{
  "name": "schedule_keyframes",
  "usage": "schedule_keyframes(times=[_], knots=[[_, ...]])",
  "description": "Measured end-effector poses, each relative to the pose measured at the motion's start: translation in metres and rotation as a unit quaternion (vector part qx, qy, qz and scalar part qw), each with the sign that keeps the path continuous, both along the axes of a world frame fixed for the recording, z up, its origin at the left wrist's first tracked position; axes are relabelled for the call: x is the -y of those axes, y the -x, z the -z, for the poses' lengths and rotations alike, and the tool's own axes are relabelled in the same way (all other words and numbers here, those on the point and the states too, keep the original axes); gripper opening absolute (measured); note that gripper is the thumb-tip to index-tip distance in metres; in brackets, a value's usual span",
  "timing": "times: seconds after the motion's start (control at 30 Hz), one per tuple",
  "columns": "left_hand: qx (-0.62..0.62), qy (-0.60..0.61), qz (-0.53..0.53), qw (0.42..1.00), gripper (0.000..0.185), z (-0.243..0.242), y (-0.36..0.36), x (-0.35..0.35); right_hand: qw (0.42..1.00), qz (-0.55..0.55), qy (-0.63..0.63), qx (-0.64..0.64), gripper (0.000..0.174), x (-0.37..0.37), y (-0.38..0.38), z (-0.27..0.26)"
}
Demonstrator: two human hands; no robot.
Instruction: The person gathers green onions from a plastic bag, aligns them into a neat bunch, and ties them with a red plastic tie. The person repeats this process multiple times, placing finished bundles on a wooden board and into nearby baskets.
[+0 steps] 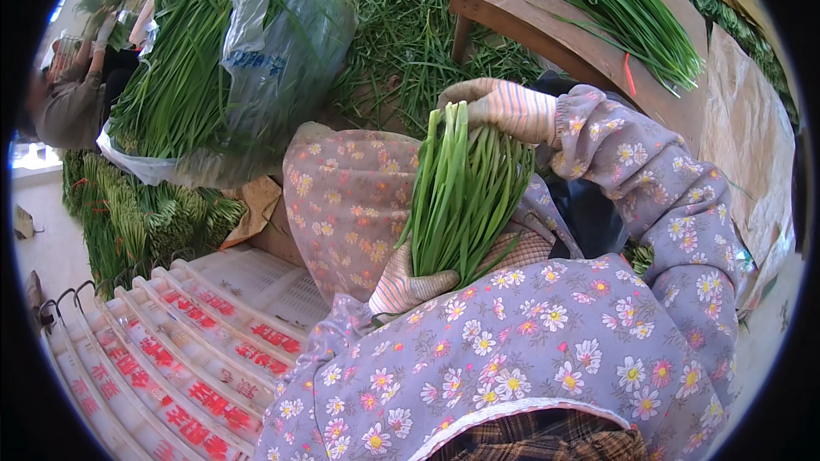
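A bunch of garlic chives [471, 205] stands nearly upright over my lap, its pale cut ends at the top. My left hand [416, 288], in a striped knit glove, grips the lower leafy end. At the upper end is my right hand [496, 105], in a similar glove with a soiled palm side, its fingers curled around behind the pale stalk ends. Some of those fingertips are hidden by the stalks. Purple floral sleeves and a matching smock [512, 346] cover my arms and body.
A large heap of chives [186, 77] in a plastic bag [288, 57] stands ahead on the left. Loose leaves [416, 25] litter the floor. More chives [615, 6] lie on a wooden bench [525, 6]. Left are stacked bundles [154, 218] and a red-printed crate [173, 358]; another person [73, 96] works beyond.
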State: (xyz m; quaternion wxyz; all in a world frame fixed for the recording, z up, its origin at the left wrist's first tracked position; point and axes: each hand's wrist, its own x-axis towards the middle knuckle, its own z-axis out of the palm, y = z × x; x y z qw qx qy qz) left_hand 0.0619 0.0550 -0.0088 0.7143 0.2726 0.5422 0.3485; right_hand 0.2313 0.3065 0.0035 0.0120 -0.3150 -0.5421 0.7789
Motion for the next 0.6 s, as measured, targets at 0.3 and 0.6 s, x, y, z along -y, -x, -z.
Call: schedule_keyframes(times=[0.3,0.6], knots=[[0.189,-0.001,-0.158,0.969,0.080,0.021,-0.006,0.016,0.916,0.257,-0.071,-0.300,0.019,-0.078,-0.032,-0.070],[0.132,-0.090,-0.209,0.965,0.077,0.006,0.006,0.029,0.947,-0.041,-0.246,0.202,0.077,0.001,-0.032,0.059]])
